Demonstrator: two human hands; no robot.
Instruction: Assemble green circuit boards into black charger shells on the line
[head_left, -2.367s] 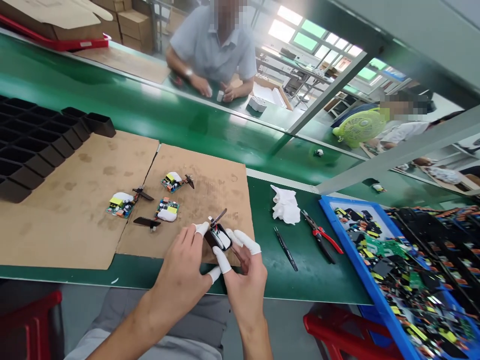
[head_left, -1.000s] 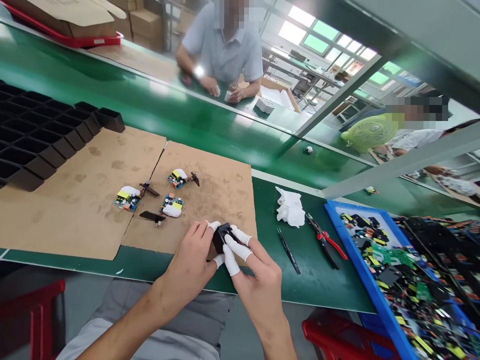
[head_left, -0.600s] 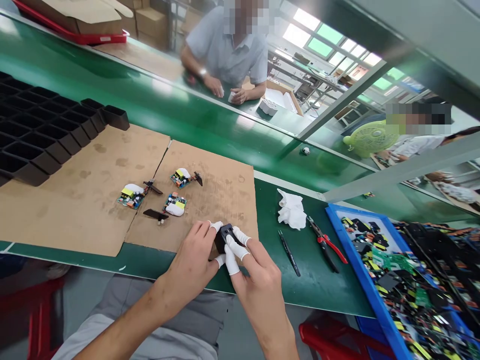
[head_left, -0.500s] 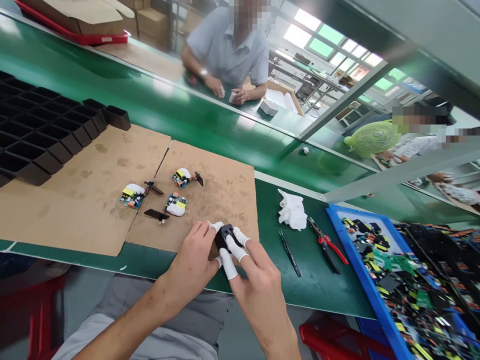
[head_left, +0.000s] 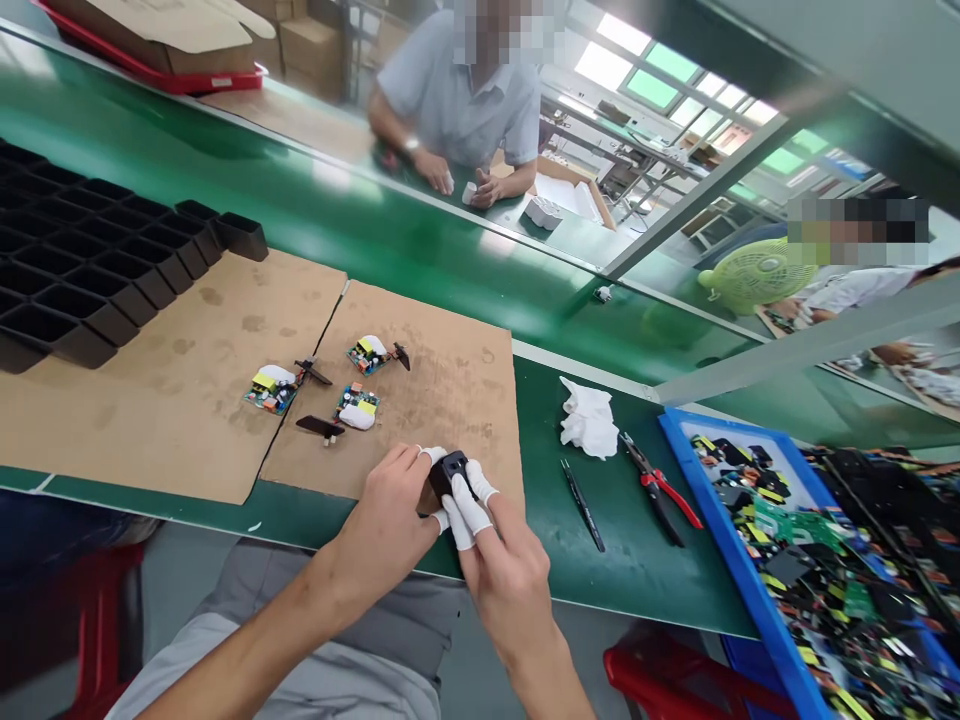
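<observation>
Between my two hands is a small black plastic housing (head_left: 452, 466), held above the front edge of the cardboard. My left hand (head_left: 394, 497) grips it from the left, with white covers on some fingertips. From the right, my right hand (head_left: 501, 550) closes on it, white-covered fingers pressed against its face and side. Fingers hide much of the housing. Left of my hands, three small circuit boards lie on the cardboard sheet (head_left: 457, 380): one board (head_left: 358, 407) nearest, another board (head_left: 367, 353) behind it, and a third board (head_left: 271, 389) further left. Black flat pieces are beside them.
Tweezers (head_left: 583, 505), red-handled pliers (head_left: 660, 488) and crumpled white tissue (head_left: 587, 418) lie on the green bench to the right. Beyond them stands a blue tray (head_left: 679, 425) of boards and parts. Black bins (head_left: 90, 340) fill the left. A co-worker (head_left: 469, 110) sits opposite.
My right hand's fingers have shifted slightly and draw closer together on the black housing. My left hand keeps its grip. The whole view has moved a little.
</observation>
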